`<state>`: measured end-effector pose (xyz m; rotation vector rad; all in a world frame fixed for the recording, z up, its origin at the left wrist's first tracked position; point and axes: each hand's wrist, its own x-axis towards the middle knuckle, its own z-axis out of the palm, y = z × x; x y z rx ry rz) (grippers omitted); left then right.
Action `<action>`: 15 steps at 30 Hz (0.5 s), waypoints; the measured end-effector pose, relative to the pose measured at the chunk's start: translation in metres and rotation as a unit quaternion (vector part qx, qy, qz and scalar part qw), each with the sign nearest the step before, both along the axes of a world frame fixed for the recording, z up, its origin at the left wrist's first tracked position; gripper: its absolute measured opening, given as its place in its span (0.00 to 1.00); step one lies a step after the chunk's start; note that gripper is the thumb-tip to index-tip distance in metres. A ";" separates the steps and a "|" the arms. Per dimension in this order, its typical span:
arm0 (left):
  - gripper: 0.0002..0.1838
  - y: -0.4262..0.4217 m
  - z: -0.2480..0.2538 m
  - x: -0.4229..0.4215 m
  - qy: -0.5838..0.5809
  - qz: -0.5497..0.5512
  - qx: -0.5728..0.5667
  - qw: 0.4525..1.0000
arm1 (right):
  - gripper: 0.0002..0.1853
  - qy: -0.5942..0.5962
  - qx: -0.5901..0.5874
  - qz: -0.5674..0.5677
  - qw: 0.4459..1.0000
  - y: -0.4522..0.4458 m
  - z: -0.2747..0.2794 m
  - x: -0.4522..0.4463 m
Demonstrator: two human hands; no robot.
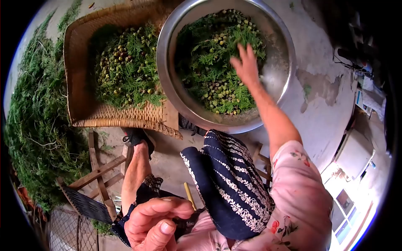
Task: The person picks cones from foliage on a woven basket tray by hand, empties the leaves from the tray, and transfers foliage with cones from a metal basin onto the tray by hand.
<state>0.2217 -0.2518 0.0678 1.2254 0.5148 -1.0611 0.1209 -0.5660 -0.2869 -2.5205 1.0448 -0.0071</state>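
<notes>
My right hand reaches over the wide metal basin, slightly blurred, its fingers spread and touching or just above green sprigs. Inside the basin lie feathery evergreen sprigs mixed with small round yellow-green cones. Close to the camera at the bottom, my left hand is loosely curled, thumb apart from the fingertips, and I see nothing held in it. Left of the basin, a woven basket holds more cones and sprigs; the basin's rim overlaps its right side.
A large heap of cut evergreen branches lies along the left. A wooden stool frame stands by my leg. Dark patterned cloth covers my lap. White items stand at the right, on or beside the concrete floor.
</notes>
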 end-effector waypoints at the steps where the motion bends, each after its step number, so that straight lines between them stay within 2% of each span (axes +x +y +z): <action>1: 0.15 0.001 0.000 0.000 -0.005 -0.002 -0.005 1.000 | 0.39 0.052 0.044 -0.015 0.998 0.025 -0.004 -0.023; 3: 0.15 0.005 0.001 -0.002 0.007 -0.004 -0.003 1.000 | 0.41 0.067 -0.001 0.056 0.996 0.074 0.009 -0.065; 5: 0.15 0.008 0.001 -0.005 0.066 0.004 0.014 0.998 | 0.43 0.036 0.053 0.077 0.995 0.097 0.028 -0.070; 7: 0.14 0.006 -0.002 -0.004 0.048 -0.013 -0.013 0.999 | 0.38 0.025 0.124 0.134 0.983 0.108 0.043 -0.059; 9: 0.15 0.002 -0.001 -0.003 0.017 -0.003 -0.030 0.999 | 0.35 0.098 0.139 0.209 0.963 0.110 0.055 -0.043; 10: 0.15 0.001 -0.001 -0.002 0.011 0.000 -0.031 0.999 | 0.33 0.100 0.016 0.285 0.953 0.104 0.031 -0.045; 11: 0.15 0.002 -0.002 -0.001 0.011 0.002 -0.033 0.999 | 0.30 0.068 -0.022 0.316 0.946 0.094 0.021 -0.036; 12: 0.16 0.003 -0.001 0.000 0.015 0.004 -0.033 0.999 | 0.26 0.116 0.006 0.301 0.946 0.075 0.011 -0.023; 13: 0.16 0.006 -0.001 0.000 0.014 0.008 -0.030 0.999 | 0.21 0.107 -0.017 0.270 0.957 0.058 0.011 -0.009; 15: 0.19 0.015 0.001 -0.002 0.084 -0.003 0.003 0.996 | 0.13 0.025 -0.062 0.173 0.983 0.029 0.008 0.013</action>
